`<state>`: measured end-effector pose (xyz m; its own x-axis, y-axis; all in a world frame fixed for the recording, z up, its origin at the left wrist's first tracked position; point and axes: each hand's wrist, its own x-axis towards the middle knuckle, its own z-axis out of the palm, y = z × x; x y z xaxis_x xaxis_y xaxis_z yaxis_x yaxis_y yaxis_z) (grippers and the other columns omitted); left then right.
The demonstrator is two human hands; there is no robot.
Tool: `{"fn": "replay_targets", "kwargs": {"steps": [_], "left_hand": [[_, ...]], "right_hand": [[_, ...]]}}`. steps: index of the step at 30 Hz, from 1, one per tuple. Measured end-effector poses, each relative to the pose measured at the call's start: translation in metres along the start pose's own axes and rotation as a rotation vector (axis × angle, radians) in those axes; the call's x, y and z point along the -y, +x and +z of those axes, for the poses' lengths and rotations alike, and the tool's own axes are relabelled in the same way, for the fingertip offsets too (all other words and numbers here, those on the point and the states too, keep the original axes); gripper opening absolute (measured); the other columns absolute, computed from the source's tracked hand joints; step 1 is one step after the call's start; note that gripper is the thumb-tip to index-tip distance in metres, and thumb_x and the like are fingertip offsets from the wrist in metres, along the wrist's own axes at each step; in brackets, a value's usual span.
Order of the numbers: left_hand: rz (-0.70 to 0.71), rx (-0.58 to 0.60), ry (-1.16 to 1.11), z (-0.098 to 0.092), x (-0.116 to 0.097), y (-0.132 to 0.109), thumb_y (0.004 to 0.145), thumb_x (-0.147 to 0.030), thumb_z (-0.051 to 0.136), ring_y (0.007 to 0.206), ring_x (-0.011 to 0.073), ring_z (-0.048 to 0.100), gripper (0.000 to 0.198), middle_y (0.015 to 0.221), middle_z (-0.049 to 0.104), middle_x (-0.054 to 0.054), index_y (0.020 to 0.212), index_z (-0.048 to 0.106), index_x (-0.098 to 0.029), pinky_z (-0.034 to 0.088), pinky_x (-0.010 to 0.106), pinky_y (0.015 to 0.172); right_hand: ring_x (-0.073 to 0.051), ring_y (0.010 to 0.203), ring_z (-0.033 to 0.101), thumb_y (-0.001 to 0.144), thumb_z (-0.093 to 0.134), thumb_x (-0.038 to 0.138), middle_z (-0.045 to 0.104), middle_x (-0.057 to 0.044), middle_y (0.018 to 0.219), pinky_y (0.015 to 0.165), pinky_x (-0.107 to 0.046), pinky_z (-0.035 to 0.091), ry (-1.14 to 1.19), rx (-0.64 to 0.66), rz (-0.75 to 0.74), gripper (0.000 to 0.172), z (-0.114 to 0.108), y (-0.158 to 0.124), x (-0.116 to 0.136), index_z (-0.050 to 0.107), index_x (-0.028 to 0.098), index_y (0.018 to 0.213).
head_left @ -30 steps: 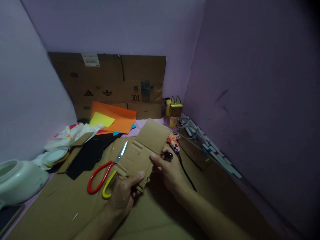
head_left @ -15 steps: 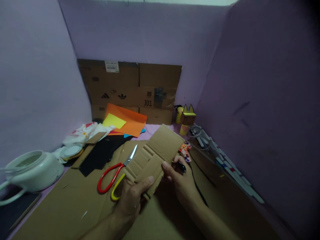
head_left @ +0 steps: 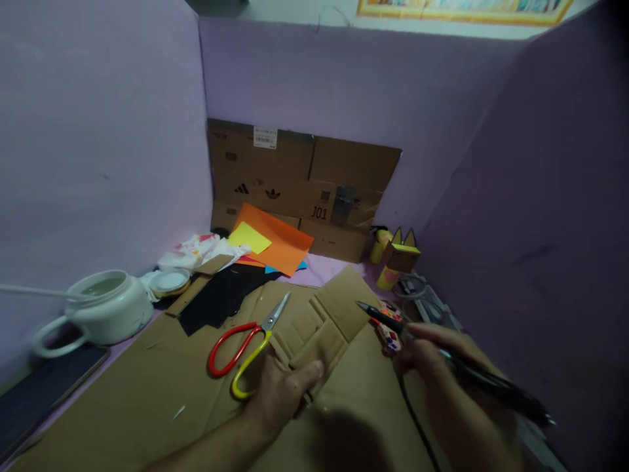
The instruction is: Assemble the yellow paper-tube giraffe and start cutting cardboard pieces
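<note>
My left hand [head_left: 287,390] is closed on the lower edge of a folded cardboard piece [head_left: 339,301], its thumb pressed on top. Creases and raised strips run across this piece, which is tilted above the cardboard sheet on the table. My right hand [head_left: 442,367] grips a black pen [head_left: 479,373], whose pointed tip is near the piece's upper right part; whether they touch, I cannot tell. Scissors [head_left: 268,324] with one red and one yellow handle lie partly open, left of the piece. A dark cord [head_left: 415,413] runs beneath my right hand.
To the left stand a white pot [head_left: 115,314] and a dark flat slab [head_left: 54,387]. Orange paper [head_left: 282,239], black sheet [head_left: 221,298] and cardboard strips lie behind. A cardboard figure [head_left: 403,255] with pointed ears stands back right. Purple walls [head_left: 531,216] enclose the table.
My right hand has left the cardboard piece and moved right, bringing the pen up with its tip toward the piece. My left hand still holds the piece. The view has shifted left.
</note>
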<state>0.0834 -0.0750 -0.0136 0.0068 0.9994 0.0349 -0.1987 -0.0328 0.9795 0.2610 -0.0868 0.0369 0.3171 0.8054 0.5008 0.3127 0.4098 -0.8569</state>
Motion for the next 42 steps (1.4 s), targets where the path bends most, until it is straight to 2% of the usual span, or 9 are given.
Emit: {"fn": "replay_targets", "kwargs": {"steps": [3,6,11,15,20,28,32,36,42], "left_hand": [[-0.001,0.041,0.043,0.000,-0.002,0.000,0.066,-0.020,0.064,0.099,0.0250,0.061,0.032,0.087,0.072,0.005,0.097,0.068,-0.017,0.046,0.037,0.090],[0.030,0.076,0.017,0.001,-0.004,0.001,0.066,-0.018,0.061,0.088,0.0224,0.063,0.023,0.083,0.072,0.004,0.087,0.070,-0.018,0.046,0.034,0.088],[0.006,0.181,-0.037,0.001,0.000,0.002,0.064,-0.014,0.059,0.060,0.0150,0.057,0.010,0.060,0.064,-0.001,0.068,0.068,-0.018,0.049,0.028,0.069],[-0.047,0.167,-0.080,0.003,0.005,0.001,0.064,-0.014,0.060,0.050,0.0112,0.049,0.007,0.051,0.057,-0.002,0.058,0.063,-0.016,0.046,0.024,0.057],[0.008,0.215,-0.095,0.005,-0.001,0.000,0.063,-0.009,0.058,0.056,0.0127,0.053,0.010,0.059,0.061,-0.001,0.062,0.066,-0.015,0.046,0.024,0.058],[0.095,0.299,-0.118,0.002,0.001,0.001,0.068,-0.008,0.057,0.073,0.0167,0.060,0.011,0.076,0.068,0.002,0.065,0.065,-0.016,0.048,0.028,0.073],[0.126,0.308,-0.115,0.000,0.004,0.002,0.069,-0.008,0.058,0.068,0.0152,0.059,0.012,0.070,0.067,0.001,0.062,0.062,-0.017,0.048,0.028,0.073],[0.095,0.303,-0.114,0.000,0.006,0.003,0.069,-0.009,0.059,0.067,0.0149,0.060,0.012,0.067,0.066,0.000,0.061,0.061,-0.017,0.048,0.026,0.071],[0.058,0.301,-0.186,0.004,0.004,0.003,0.068,-0.014,0.065,0.074,0.0168,0.061,0.001,0.077,0.069,0.002,0.068,0.065,-0.015,0.049,0.028,0.075]], "right_hand": [[-0.013,0.050,0.060,0.072,0.068,0.037,0.063,0.002,0.054,0.046,-0.020,0.046,-0.076,0.112,-0.050,0.015,0.016,-0.009,0.009,0.066,0.024,0.080],[-0.010,0.047,0.056,0.078,0.061,0.038,0.059,0.005,0.051,0.046,-0.018,0.045,0.025,0.108,-0.039,0.013,0.030,-0.024,0.005,0.063,0.025,0.077],[-0.009,0.050,0.053,0.081,0.058,0.039,0.056,0.004,0.054,0.049,-0.018,0.044,0.163,0.153,0.073,0.015,0.040,-0.041,-0.014,0.061,0.024,0.078],[-0.009,0.052,0.054,0.082,0.057,0.036,0.057,0.004,0.057,0.051,-0.018,0.044,0.147,0.198,0.084,0.013,0.042,-0.043,-0.018,0.060,0.024,0.080],[-0.010,0.053,0.055,0.082,0.056,0.034,0.058,0.004,0.058,0.053,-0.020,0.043,0.101,0.231,0.059,0.011,0.043,-0.045,-0.018,0.059,0.024,0.082],[-0.013,0.051,0.056,0.082,0.056,0.033,0.059,0.003,0.057,0.050,-0.023,0.045,0.058,0.296,-0.038,0.011,0.042,-0.043,-0.029,0.058,0.022,0.082],[-0.013,0.049,0.055,0.083,0.055,0.035,0.057,0.002,0.054,0.049,-0.023,0.044,0.053,0.320,-0.032,0.014,0.044,-0.042,-0.025,0.057,0.021,0.080],[-0.012,0.049,0.054,0.084,0.053,0.036,0.056,0.003,0.053,0.049,-0.023,0.044,0.028,0.316,-0.002,0.016,0.047,-0.042,-0.021,0.057,0.022,0.078],[-0.012,0.050,0.055,0.083,0.054,0.036,0.057,0.001,0.054,0.046,-0.022,0.043,-0.035,0.323,-0.083,0.019,0.047,-0.036,-0.018,0.058,0.020,0.073]]}}
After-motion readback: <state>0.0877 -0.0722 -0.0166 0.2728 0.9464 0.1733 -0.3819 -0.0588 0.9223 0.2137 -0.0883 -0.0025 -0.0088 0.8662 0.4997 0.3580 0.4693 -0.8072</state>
